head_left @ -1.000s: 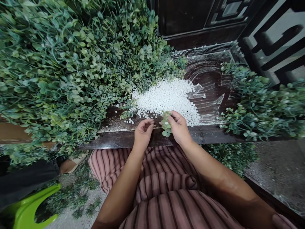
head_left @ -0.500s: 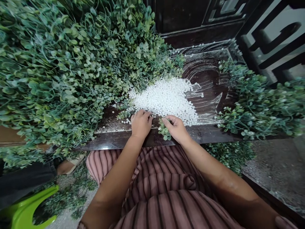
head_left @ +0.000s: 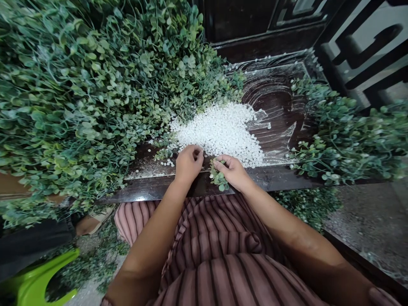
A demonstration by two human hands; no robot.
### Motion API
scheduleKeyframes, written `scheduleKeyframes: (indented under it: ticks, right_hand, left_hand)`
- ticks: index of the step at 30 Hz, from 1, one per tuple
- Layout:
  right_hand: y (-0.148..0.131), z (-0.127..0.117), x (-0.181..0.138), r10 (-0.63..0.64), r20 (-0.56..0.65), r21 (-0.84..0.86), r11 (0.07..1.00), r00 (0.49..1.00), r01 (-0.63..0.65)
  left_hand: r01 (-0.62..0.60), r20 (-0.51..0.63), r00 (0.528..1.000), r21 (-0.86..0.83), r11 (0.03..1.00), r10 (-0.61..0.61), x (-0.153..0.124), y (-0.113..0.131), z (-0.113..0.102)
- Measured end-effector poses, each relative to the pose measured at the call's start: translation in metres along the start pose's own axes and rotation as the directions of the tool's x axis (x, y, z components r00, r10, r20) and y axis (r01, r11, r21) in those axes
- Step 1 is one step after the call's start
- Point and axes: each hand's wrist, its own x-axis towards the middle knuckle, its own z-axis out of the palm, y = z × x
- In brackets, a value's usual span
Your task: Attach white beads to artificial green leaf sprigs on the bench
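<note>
A heap of small white beads lies on a dark wooden table in front of me. My left hand rests at the near edge of the heap, fingers curled and pinched down among the beads. Just to its right, my right hand is closed on a small green plastic leaf sprig held low over the table's front edge. What the left fingers pinch is too small to make out.
A big mound of artificial green foliage covers the table's left side. A smaller pile of sprigs lies on the right. A lime-green stool stands at lower left, with more sprigs on the floor. Dark wooden furniture stands behind.
My left hand went forward from the table edge into the near side of the bead heap and curled shut. My right hand lowered the sprig towards the table.
</note>
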Motion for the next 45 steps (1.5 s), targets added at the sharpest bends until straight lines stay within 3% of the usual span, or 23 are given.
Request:
scheduleKeyframes:
  ticks: [2,4,7,11,23,45]
  right_hand:
    - [0.001,0.001,0.0,-0.019,-0.013,0.016,1.0,1.0,0.019]
    - [0.001,0.003,0.0,-0.057,-0.038,0.022,0.998,0.998,0.058]
    - [0.003,0.007,0.0,-0.135,-0.073,0.005,0.991,0.988,0.135]
    - [0.003,0.009,-0.001,-0.209,-0.114,-0.04,0.978,0.971,0.205]
    - [-0.004,0.011,-0.004,-0.491,-0.136,-0.298,0.848,0.86,0.437]
    - [-0.006,0.011,-0.008,-0.492,-0.138,-0.31,0.846,0.859,0.435]
  left_hand:
    - [0.191,0.043,0.981,-0.41,0.892,-0.19,-0.005,0.003,-0.002]
    - [0.358,0.206,0.931,-0.685,0.635,-0.302,-0.013,0.007,-0.003]
    - [0.512,0.414,0.851,-0.792,0.334,-0.322,-0.024,0.01,-0.004]
    - [0.555,0.482,0.814,-0.809,0.193,-0.324,-0.03,0.01,-0.004]
    - [0.628,0.589,0.765,-0.773,0.094,-0.261,-0.034,0.013,-0.003]
    - [0.67,0.642,0.73,-0.74,0.061,-0.234,-0.034,0.011,-0.002]
